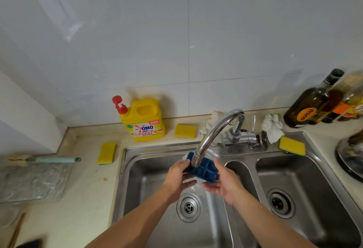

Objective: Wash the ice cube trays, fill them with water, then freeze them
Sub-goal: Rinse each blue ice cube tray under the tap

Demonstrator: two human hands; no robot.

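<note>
A blue ice cube tray (206,170) is held under the spout of the chrome faucet (214,134), over the left basin of the steel sink (137,169). Water runs over the tray and down toward the drain (188,207). My left hand (178,177) grips the tray's left end, thumb on top and fingers underneath. My right hand (222,183) holds the right end the same way. The spout hides the tray's middle.
A yellow detergent bottle (144,120) with a red pump stands behind the sink. Three yellow sponges (107,153) (185,131) (292,145) lie around the rim. White cloths (272,127), dark bottles (312,102) and a pot lid (350,159) are at right. A brush (55,159) and a clear tray (33,181) lie at left.
</note>
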